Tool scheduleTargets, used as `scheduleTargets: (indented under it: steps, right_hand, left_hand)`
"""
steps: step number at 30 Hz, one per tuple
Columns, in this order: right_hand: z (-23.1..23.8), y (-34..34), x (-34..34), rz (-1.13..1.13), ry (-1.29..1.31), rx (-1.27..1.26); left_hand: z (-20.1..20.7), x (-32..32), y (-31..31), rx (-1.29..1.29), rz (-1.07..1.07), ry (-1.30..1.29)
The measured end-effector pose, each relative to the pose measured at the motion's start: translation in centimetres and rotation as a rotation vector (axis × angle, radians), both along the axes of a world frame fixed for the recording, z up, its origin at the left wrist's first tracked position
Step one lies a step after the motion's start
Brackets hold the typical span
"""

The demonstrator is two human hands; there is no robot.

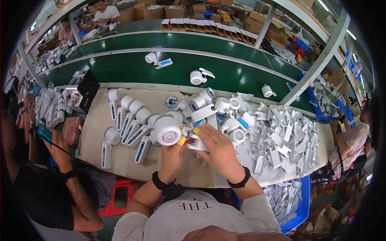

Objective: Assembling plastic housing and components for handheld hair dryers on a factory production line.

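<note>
My left hand (172, 157) is closed around a white handheld fan (167, 130), its round grille turned toward me. Close beside it, my right hand (220, 150) grips a white plastic handle shell (197, 143), which meets the fan's handle area. Yellow covers wrap some fingertips; the exact contact between the two parts is hidden by my fingers. To the left lie several white fans (130, 128) with open handles showing blue cells. Beyond my hands, more fan heads (199, 102) lie in a loose cluster.
A large pile of white handle shells (287, 136) covers the table's right side. A black-and-metal device (82, 92) stands at the left rear. Behind the table runs a green conveyor (120, 66) carrying several fans. A co-worker's hand (58, 148) holds a teal tool at left. A blue bin (304, 201) sits below right.
</note>
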State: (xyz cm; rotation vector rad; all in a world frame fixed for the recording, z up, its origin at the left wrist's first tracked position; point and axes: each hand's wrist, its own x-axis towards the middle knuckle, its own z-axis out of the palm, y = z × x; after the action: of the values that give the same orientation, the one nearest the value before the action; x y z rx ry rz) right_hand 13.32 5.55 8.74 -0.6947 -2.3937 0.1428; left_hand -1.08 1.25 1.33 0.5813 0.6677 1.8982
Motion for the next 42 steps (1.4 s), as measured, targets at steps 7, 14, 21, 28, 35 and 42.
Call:
scheduleTargets:
  steps: [7, 14, 21, 28, 35, 42]
  right_hand:
    - [-0.1, -1.0, -1.6, -0.033, -0.025, 0.063]
    - [-1.7, -0.6, -2.8, -0.030, 0.054, 0.072]
    - [-1.5, -0.4, -2.6, 0.016, 0.061, 0.029]
    - [-1.3, -0.6, -2.6, 0.022, -0.005, 0.092]
    - [-0.7, -0.3, -2.1, 0.072, 0.000, 0.097]
    - [-2.5, -0.2, -3.3, 0.034, -0.027, 0.179]
  left_hand:
    - [-0.8, 0.7, -0.4, 0.019, 0.057, -0.089]
    - [-1.0, 1.4, -0.6, 0.060, 0.149, -0.086]
    - [-1.4, 1.3, -0.9, 0.022, 0.132, -0.096]
    - [-1.5, 0.7, -1.5, 0.020, 0.077, -0.101]
    - [-1.5, 0.5, -1.7, 0.049, 0.012, -0.166]
    - [-1.4, 1.4, -1.3, 0.008, 0.130, -0.125]
